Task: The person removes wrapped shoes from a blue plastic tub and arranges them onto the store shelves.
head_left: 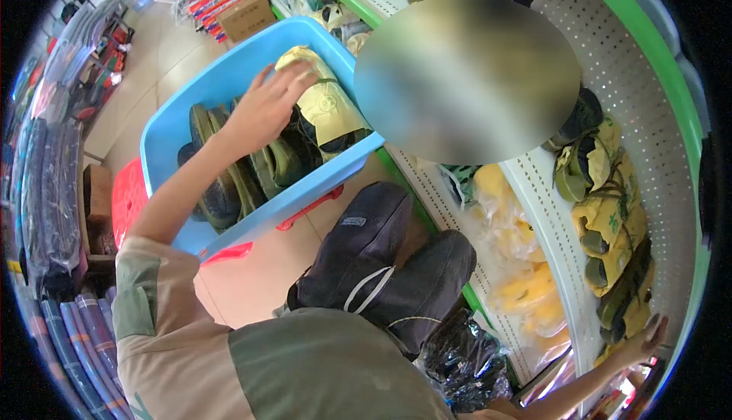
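My left hand [280,98] is over the blue plastic bin [169,119], fingers spread, its fingertips at the near side of a yellow paper-wrapped pair of shoes [328,107]. A dark sole shows at the lower end of that wrapped bundle. Several dark olive shoes [263,165] stand side by side in the bin, partly under my left forearm. Far to the right, my right hand [644,341] is at the lower end of a shelf row, fingers extended and apart, with nothing seen in it. Beside it are olive shoes with yellow paper [621,226].
A white perforated shelf [526,172] with green edging runs along the right. Yellow items in clear plastic [511,245] lie on the lower shelf. A red stool [128,200] stands beside the bin, and a cardboard box [245,17] is behind it. A blurred oval hides part of the shelf.
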{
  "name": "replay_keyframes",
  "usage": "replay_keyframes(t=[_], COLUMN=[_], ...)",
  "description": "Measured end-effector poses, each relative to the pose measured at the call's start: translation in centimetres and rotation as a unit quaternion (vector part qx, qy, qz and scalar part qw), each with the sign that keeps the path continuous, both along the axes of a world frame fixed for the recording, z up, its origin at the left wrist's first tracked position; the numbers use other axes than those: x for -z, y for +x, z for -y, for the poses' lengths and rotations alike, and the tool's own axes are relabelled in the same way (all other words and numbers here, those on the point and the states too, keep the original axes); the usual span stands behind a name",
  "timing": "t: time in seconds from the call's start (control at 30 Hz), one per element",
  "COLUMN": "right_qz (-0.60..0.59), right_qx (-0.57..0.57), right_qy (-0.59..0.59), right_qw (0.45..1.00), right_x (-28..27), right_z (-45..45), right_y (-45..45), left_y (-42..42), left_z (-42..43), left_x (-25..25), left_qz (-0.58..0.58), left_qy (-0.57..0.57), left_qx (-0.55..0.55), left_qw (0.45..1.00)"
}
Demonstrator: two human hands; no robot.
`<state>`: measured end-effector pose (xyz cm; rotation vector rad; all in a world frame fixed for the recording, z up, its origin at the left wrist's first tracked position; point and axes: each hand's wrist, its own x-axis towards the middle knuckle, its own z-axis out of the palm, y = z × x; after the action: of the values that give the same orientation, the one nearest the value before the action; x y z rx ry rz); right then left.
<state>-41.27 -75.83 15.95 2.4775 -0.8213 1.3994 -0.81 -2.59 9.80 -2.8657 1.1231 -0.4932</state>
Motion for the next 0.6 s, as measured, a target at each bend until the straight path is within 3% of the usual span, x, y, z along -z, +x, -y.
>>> replay_keyframes(t=[0.13, 0.23, 0.27, 0.33, 0.43, 0.6], right_qz=[0.051, 0.094, 0.060, 0.070, 0.092, 0.116], right_qx=[-0.021, -0.093, -0.088, -0.105, -0.132, -0.171], right_qy=[0.066, 0.134, 0.085, 0.109, 0.143, 0.137], right_qw=[0.996, 0.982, 0.991, 0.986, 0.977, 0.969], right_x=[-1.0, -1.0, -1.0, -0.7, -0.8, -1.8], right_z=[-6.2, -8.9, -9.3, -9.7, -11.6, -16.2], right_y=[4.4, 5.2, 5.0, 4.9, 5.5, 6.6], left_y=[5.1, 6.9, 7.0, 6.9, 6.1, 5.0], left_z=[0.5, 0.6, 0.5, -0.1, -1.0, -2.9], left_x=[4.4, 4.7, 4.8, 4.7, 4.4, 3.9], left_qz=[-0.003, -0.070, -0.075, -0.084, -0.056, 0.125], left_qy=[0.135, 0.132, 0.130, 0.127, 0.144, 0.012], left_qx=[0.077, 0.107, 0.110, 0.115, 0.100, 0.121], left_qw=[0.988, 0.983, 0.983, 0.982, 0.983, 0.985])
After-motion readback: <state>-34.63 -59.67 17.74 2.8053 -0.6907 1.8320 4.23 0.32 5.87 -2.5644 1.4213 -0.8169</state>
